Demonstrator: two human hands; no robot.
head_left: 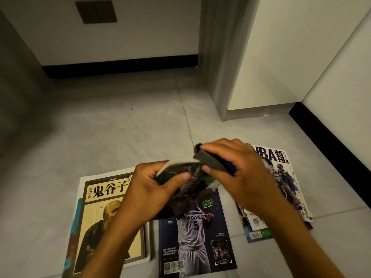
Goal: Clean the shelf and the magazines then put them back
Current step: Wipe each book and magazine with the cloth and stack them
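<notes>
We saw both our forearms reaching forward from the bottom edge, bare, converging toward the middle. Our left hand [154, 189] was curled, thumb on top, gripping a small book [180, 173]. Our right hand [239, 169], palm down and slightly higher, pinched a dark cloth [210, 159] between thumb and fingers, pressing it against that book.

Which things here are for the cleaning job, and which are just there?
For the job:
- grey cloth, held by the right hand
- small book, held by the left hand
- Wolves magazine
- yellow book
- NBA magazine pile

Just there:
- wall switch
- door frame
- black skirting board
- crumbs on the floor
</notes>
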